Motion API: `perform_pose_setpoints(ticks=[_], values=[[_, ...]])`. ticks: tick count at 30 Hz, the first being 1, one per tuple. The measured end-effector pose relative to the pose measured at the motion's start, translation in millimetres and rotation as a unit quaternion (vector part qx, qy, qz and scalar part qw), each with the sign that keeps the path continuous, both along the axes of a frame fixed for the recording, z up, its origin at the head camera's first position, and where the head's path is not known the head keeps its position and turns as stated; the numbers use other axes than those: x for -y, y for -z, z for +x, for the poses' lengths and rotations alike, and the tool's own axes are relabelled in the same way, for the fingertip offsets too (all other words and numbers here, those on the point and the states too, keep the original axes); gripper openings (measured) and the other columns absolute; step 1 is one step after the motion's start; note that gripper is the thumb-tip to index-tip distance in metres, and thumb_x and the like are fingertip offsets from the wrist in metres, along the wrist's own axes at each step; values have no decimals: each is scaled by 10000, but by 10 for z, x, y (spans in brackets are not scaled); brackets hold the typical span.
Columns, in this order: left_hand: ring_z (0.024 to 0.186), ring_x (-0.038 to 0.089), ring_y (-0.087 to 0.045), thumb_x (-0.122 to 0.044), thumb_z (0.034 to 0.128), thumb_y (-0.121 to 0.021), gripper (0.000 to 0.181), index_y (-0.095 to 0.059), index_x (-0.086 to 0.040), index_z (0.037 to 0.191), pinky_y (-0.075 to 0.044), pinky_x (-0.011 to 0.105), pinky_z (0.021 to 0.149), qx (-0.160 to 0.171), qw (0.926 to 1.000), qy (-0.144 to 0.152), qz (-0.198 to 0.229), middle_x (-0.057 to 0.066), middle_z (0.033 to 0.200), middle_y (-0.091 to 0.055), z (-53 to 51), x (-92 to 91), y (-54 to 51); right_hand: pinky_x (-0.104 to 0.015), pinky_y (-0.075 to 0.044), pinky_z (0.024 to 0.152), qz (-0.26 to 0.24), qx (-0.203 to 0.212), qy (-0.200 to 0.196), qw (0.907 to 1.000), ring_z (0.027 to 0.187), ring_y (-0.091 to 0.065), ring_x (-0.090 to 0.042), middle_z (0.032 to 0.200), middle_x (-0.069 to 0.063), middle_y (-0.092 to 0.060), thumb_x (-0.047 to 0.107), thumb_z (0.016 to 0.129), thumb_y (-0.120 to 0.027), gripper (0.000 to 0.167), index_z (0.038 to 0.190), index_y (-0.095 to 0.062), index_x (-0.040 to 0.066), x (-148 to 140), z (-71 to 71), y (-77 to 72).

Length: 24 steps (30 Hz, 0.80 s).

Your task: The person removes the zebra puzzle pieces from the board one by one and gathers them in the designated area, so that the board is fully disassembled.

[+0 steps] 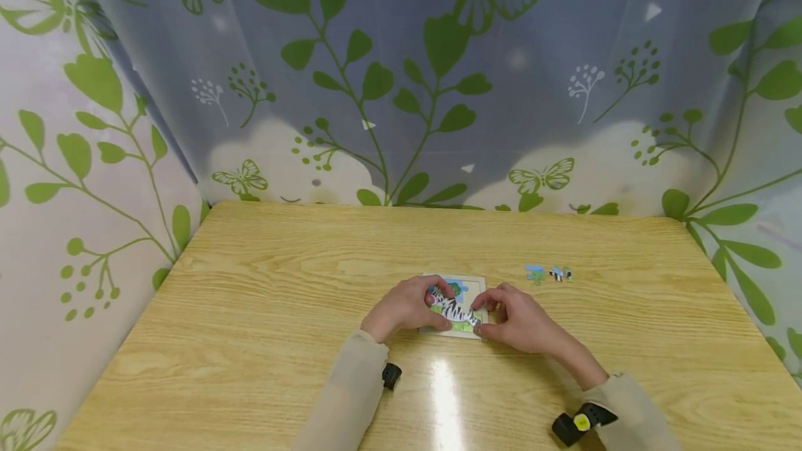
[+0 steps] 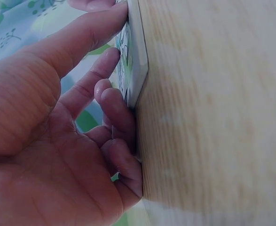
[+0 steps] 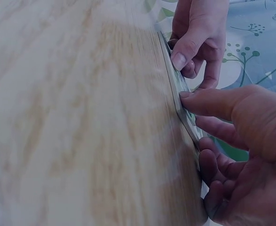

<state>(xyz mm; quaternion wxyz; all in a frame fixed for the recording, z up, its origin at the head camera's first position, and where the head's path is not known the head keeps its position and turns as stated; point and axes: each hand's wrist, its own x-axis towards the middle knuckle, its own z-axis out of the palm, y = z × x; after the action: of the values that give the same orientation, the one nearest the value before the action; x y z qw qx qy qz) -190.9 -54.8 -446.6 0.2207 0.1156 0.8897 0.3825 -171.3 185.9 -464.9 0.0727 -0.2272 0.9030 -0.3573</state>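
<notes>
A small jigsaw puzzle with a zebra picture (image 1: 452, 310) lies flat in a pale frame (image 1: 477, 282) on the table. My left hand (image 1: 407, 305) is over its left side; the thumb (image 2: 95, 33) touches the near part and the index finger reaches the far part. At the right side is my right hand (image 1: 520, 319), thumb (image 3: 208, 101) touching near the lower right corner and index finger bent onto the picture. Thumb and index finger stay apart on both hands. Neither shows a loose piece pinched, though the fingers cover parts of the puzzle.
Loose puzzle pieces lie right of the frame: a blue and green one (image 1: 535, 273) and small ones (image 1: 556, 273) beside it. The wooden table (image 1: 282, 263) meets a leaf-patterned curtain (image 1: 401, 124) behind and at the sides. Black wrist devices (image 1: 391, 376) sit at both sleeves.
</notes>
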Motion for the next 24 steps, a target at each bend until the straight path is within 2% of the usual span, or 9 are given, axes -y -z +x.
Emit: perform_pose_setpoints(ticks=[4,14,19,24], values=[[849,188,-484,-236,801,-887,365,-677,-274,1098,-378,350,731,-6,10000,6,-32,10,939,-546,-1,-5,-1,-231,-410,646,-56,18,30,10000,717,-465,-79,919,-24,-578,202,833,-850,258,1038,-704,142,1,2,13],[879,196,-499,-237,794,-892,378,-672,-276,1100,-391,357,749,21,10000,-2,-73,16,985,-562,-13,-14,-3,-226,-444,637,-632,344,-11,9974,707,-519,-69,889,-28,-636,107,829,-828,258,1033,-671,118,2,14,18],[869,191,-497,-247,795,-894,379,-673,-283,1100,-389,355,736,31,9999,-8,-119,12,978,-561,-7,-18,-6,-235,-474,645,-1058,510,-131,9930,740,-572,-85,882,-47,-662,48,871,-769,210,1049,-668,91,-22,19,33],[877,190,-498,-254,799,-891,380,-673,-283,1108,-391,360,750,-13,9999,9,-156,7,981,-560,-1,-16,-7,-244,-494,660,-1256,687,77,9897,787,-617,-98,923,-74,-691,56,923,-726,171,1083,-676,89,-80,22,27]])
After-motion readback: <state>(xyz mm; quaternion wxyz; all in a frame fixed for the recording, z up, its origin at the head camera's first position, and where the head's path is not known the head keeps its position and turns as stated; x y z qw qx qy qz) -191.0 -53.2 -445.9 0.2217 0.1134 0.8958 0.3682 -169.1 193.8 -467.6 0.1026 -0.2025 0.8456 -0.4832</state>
